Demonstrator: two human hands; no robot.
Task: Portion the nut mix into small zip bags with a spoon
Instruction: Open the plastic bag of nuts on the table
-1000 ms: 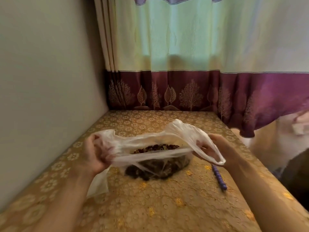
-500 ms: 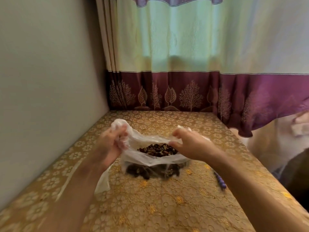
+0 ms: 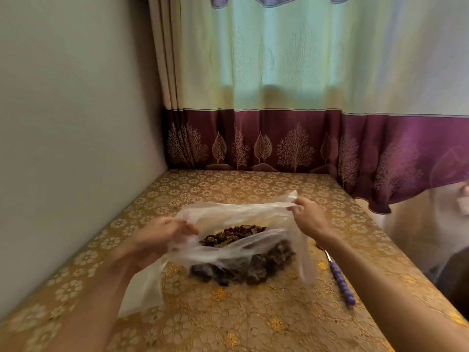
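Observation:
A thin clear plastic bag (image 3: 236, 217) full of dark brown nut mix (image 3: 233, 235) sits mid-table with its mouth pulled open. My left hand (image 3: 162, 235) grips the near left edge of the bag's mouth. My right hand (image 3: 308, 217) pinches the far right edge and holds it up and stretched. A spoon with a purple beaded handle (image 3: 341, 284) lies on the table to the right of the bag, under my right forearm. A small flat clear bag (image 3: 142, 293) lies on the table under my left wrist.
The table carries a gold floral cloth (image 3: 228, 321). A grey wall (image 3: 63, 148) runs along its left side, and a curtain (image 3: 279, 143) with a maroon tree-patterned border hangs behind. The table's right edge drops off past the spoon.
Both hands were close together at the bag's mouth; now they have drawn apart, the right one farther back and right, spreading the mouth wider and showing more nut mix.

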